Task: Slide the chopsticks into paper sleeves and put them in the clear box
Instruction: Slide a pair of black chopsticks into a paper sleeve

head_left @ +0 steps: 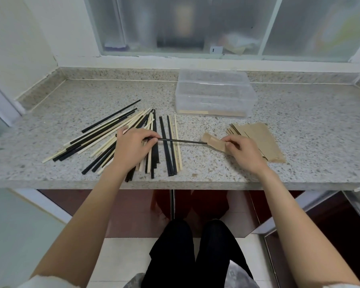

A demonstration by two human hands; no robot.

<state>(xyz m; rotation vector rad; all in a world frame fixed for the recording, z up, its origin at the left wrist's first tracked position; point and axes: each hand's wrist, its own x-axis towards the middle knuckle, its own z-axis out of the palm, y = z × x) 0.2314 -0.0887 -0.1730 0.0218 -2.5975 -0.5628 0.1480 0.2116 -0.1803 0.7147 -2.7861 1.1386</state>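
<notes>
My left hand (pixel 131 148) pinches black chopsticks (pixel 183 141) by one end, held level and pointing right. Their tips sit at the mouth of a brown paper sleeve (pixel 213 142), which my right hand (pixel 244 153) grips just above the counter. A loose heap of black and pale wooden chopsticks (pixel 121 138) is spread on the counter under and left of my left hand. A fanned stack of brown paper sleeves (pixel 258 140) lies right of my right hand. The clear box (pixel 214 94) stands at the back, with sleeved chopsticks along its front wall.
The speckled stone counter (pixel 310 121) runs wall to wall, its front edge close to my forearms. A frosted window and sill rise behind the box. My legs and a tiled floor show below the counter.
</notes>
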